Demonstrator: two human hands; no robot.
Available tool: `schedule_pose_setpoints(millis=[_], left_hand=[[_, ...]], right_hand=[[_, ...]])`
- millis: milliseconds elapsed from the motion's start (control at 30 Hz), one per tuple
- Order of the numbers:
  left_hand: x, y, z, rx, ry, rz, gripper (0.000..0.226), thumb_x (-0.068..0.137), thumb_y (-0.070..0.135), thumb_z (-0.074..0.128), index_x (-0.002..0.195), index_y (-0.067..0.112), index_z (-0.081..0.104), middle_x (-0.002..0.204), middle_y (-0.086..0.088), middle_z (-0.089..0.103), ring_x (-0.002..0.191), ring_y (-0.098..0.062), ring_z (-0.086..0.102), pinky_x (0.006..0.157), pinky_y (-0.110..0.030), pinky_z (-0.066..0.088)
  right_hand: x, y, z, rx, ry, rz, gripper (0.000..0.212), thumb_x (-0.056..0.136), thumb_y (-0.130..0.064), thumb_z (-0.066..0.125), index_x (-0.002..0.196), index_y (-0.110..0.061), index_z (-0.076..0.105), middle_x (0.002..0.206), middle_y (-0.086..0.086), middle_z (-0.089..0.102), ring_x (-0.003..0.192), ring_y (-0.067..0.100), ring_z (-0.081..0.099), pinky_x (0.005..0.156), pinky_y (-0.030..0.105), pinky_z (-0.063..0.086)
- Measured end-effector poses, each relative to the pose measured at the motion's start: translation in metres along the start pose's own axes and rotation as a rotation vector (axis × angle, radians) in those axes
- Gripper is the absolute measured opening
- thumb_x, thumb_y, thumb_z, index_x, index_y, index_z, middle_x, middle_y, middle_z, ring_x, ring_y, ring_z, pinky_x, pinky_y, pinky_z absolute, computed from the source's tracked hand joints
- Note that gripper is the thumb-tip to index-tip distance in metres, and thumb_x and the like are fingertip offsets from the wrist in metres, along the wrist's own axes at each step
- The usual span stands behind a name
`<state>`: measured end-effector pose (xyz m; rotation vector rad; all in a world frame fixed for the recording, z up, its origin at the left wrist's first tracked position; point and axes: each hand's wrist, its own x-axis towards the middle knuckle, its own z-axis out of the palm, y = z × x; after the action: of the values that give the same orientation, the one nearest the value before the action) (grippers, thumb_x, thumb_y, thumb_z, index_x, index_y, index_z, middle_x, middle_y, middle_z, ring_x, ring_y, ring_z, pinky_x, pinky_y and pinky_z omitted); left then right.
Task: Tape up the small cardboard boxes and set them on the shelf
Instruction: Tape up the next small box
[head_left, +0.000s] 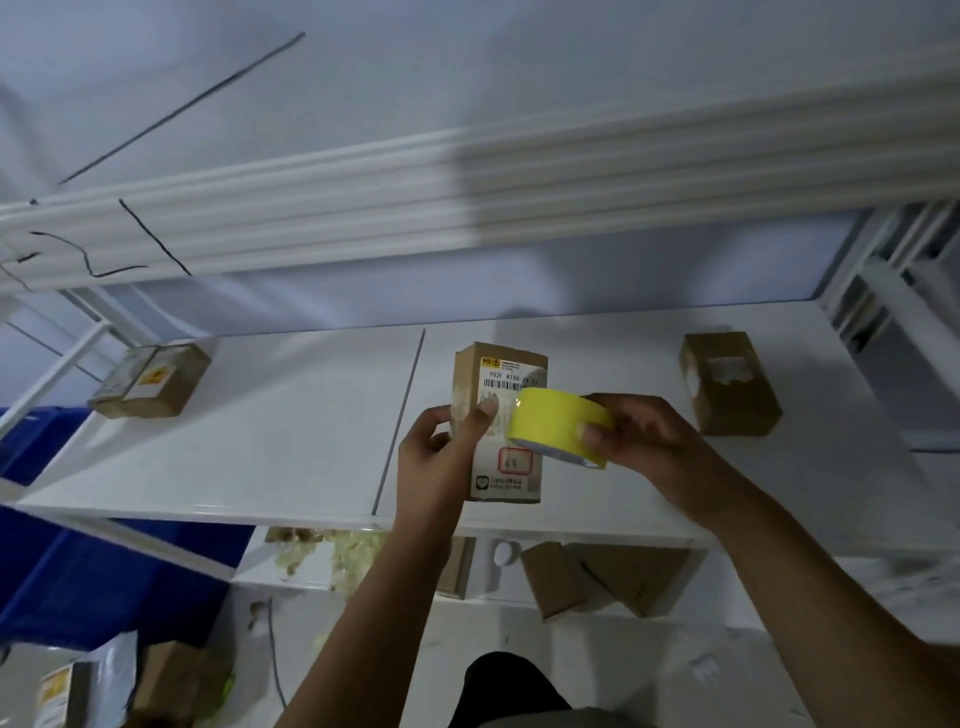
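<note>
Hands both occupied: left hand (439, 449) wrapped round the left edge of the labelled box (511, 467), thumb pressed on its face; right hand (644, 441) gripping the yellow tape roll (556, 421), roll up against the box's right side. Box held in front of the white shelf (260, 431), roughly mid-board; can't tell whether resting on it or just above. No loose tape strip visible, so probably at the start of taping this one, judgement only. Two more cardboard boxes on the shelf: left box (150, 382) with clear tape across it and a yellow sticker, looks done; right box (730, 382) with a torn label patch on top, tape status not readable. Left to do, by the look of it: several plain brown boxes (613, 577) on the lower level under the shelf, plus a stray box (57, 691) with a yellow label at bottom left, below the blue sheet (78, 545). Call it a third through at best. Readable print on the held box: "902F K188-2…" over a barcode, yellow logo strip above, red stamped rectangle lower down with scrawl inside, small logo and a text line at the bottom, too blurred to read. Nothing legible on the other boxes or the roll.
</note>
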<state>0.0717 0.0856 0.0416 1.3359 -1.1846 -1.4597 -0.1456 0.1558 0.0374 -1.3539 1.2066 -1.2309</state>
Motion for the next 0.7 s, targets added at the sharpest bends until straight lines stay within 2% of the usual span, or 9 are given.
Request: schedule_pose_setpoints(millis=[33,100,200,300,367,433,500,600,700], left_hand=[[-0.001,0.001,0.001,-0.011,-0.006,-0.012,0.036,0.089,0.044,0.083,0.105,0.013,0.073,0.09,-0.016,0.082,0.082,-0.036,0.082,0.073,-0.053,0.068],[-0.001,0.004,-0.002,-0.055,-0.01,-0.044,0.039,0.089,0.043,0.082,0.107,0.009,0.076,0.095,-0.018,0.082,0.087,-0.038,0.082,0.078,-0.054,0.067],[-0.002,0.006,-0.005,-0.127,-0.142,-0.112,0.046,0.083,0.051,0.082,0.109,0.013,0.081,0.107,-0.02,0.081,0.095,-0.04,0.081,0.074,-0.046,0.068],[-0.007,0.001,0.006,-0.293,-0.35,-0.254,0.055,0.081,0.053,0.083,0.122,0.017,0.079,0.119,-0.02,0.079,0.098,-0.035,0.081,0.075,-0.041,0.068],[-0.008,-0.005,0.015,-0.439,-0.433,-0.318,0.061,0.08,0.052,0.087,0.129,0.018,0.077,0.121,-0.015,0.078,0.097,-0.029,0.081,0.087,-0.043,0.066],[-0.005,-0.012,0.019,-0.454,-0.452,-0.317,0.065,0.08,0.057,0.086,0.133,0.021,0.075,0.124,-0.014,0.077,0.102,-0.028,0.078,0.106,-0.048,0.054],[-0.001,-0.013,0.022,-0.175,-0.36,-0.223,0.052,0.091,0.064,0.067,0.123,0.025,0.08,0.119,-0.014,0.079,0.102,-0.031,0.078,0.105,-0.049,0.056],[0.001,-0.011,0.026,0.341,-0.13,0.068,0.051,0.105,0.06,0.048,0.118,0.021,0.078,0.096,-0.004,0.082,0.09,-0.024,0.079,0.074,-0.032,0.062],[-0.004,-0.001,0.028,0.335,-0.248,0.024,0.073,0.085,0.089,0.053,0.122,0.029,0.073,0.102,0.001,0.082,0.09,-0.013,0.08,0.069,-0.025,0.062]], right_hand=[[-0.001,-0.001,0.001,-0.01,0.029,-0.03,0.043,0.086,-0.059,0.07,0.083,-0.016,0.067,0.073,0.005,0.053,0.075,0.013,0.053,0.069,0.03,0.041],[-0.001,0.002,-0.007,-0.133,0.122,-0.082,0.045,0.085,-0.063,0.07,0.068,-0.023,0.058,0.063,-0.009,0.044,0.062,0.008,0.047,0.06,0.029,0.037],[-0.002,0.007,-0.028,-0.399,0.23,0.053,0.059,0.074,-0.078,0.064,0.059,-0.022,0.053,0.054,-0.009,0.046,0.052,0.004,0.046,0.058,0.033,0.038],[-0.001,0.01,-0.031,-0.35,0.152,0.185,0.051,0.077,-0.074,0.066,0.064,-0.025,0.059,0.055,-0.01,0.051,0.056,0.003,0.052,0.064,0.031,0.042],[0.004,0.008,-0.03,-0.309,0.101,0.198,0.05,0.082,-0.072,0.069,0.073,-0.024,0.061,0.064,-0.005,0.058,0.064,0.012,0.059,0.07,0.035,0.044],[0.008,0.001,-0.032,-0.281,0.102,0.188,0.059,0.075,-0.08,0.069,0.078,-0.022,0.061,0.072,0.0,0.064,0.074,0.016,0.064,0.074,0.035,0.047],[0.01,-0.004,-0.033,-0.289,0.14,0.174,0.062,0.073,-0.078,0.072,0.078,-0.018,0.062,0.074,0.003,0.065,0.075,0.017,0.065,0.073,0.035,0.047],[0.007,-0.004,-0.023,-0.361,0.232,0.16,0.054,0.079,-0.064,0.077,0.069,-0.014,0.06,0.061,-0.003,0.054,0.062,0.01,0.056,0.067,0.034,0.043],[0.006,-0.009,-0.009,-0.5,0.272,0.127,0.052,0.081,-0.068,0.072,0.069,-0.018,0.061,0.063,-0.002,0.057,0.061,0.009,0.056,0.061,0.031,0.042]])
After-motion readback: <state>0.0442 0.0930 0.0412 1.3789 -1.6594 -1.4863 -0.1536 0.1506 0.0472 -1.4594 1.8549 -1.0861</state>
